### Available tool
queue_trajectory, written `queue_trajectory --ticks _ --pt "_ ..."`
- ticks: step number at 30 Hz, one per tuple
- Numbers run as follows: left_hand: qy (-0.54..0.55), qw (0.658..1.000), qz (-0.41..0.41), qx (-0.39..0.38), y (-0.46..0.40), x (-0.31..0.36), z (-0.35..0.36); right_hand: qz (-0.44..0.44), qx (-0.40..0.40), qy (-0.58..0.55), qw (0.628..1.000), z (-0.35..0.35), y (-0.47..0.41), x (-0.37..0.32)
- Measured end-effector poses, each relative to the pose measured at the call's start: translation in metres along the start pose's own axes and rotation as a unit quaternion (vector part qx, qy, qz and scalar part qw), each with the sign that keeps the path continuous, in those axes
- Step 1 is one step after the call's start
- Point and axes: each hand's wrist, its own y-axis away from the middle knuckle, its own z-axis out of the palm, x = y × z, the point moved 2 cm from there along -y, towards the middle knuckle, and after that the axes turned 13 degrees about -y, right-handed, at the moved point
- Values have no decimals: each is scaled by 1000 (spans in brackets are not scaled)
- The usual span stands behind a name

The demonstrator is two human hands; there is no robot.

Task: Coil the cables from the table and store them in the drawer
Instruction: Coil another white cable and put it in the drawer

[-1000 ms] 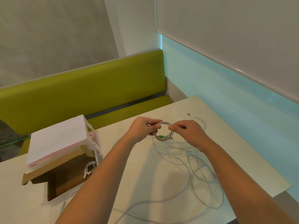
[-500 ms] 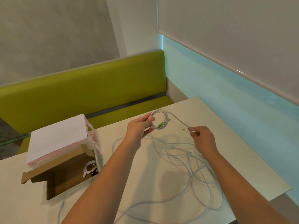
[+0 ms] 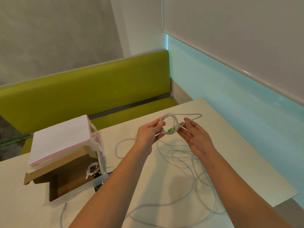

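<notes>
My left hand [image 3: 148,134] grips a small coil of white cable [image 3: 174,120] with a green plug, held above the table. The cable's tail loops out to the right and comes back across the straight fingers of my right hand [image 3: 195,139], which lies palm up just right of the coil. Below my hands, several loose white cables [image 3: 185,162] sprawl tangled over the table. At the left stands the open brown cardboard drawer [image 3: 69,178] with a coiled white cable [image 3: 92,169] inside.
A white box [image 3: 60,137] sits above the drawer's back part. The cream table [image 3: 238,158] ends at a right edge beside the pale blue wall. A green bench [image 3: 98,89] runs behind the table. One cable trails off the near edge.
My right hand let go of the cable end it had pulled out to the right, came back to the coil and opened palm up. The tail now forms a loop beside the coil.
</notes>
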Motion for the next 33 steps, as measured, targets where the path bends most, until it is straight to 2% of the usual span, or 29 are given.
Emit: queue_trajectory --ticks 6,9,11,15,20,23,33 --pt "16 999 22 25 3 -2 7 -20 45 -18 999 4 -1 6" --pt "35 998 24 47 3 -2 9 11 45 29 999 7 4 10" --pt "45 997 25 58 2 -2 11 44 34 83 995 9 7 15" --pt "43 996 29 73 0 -2 13 117 8 117 986 13 12 21" --pt "24 996 25 83 0 -3 15 197 -61 60 977 21 21 15" --pt "14 997 20 75 -2 -2 15 228 -104 70 965 24 25 13" --pt "0 998 7 61 0 -6 15 177 -103 164 965 29 20 11"
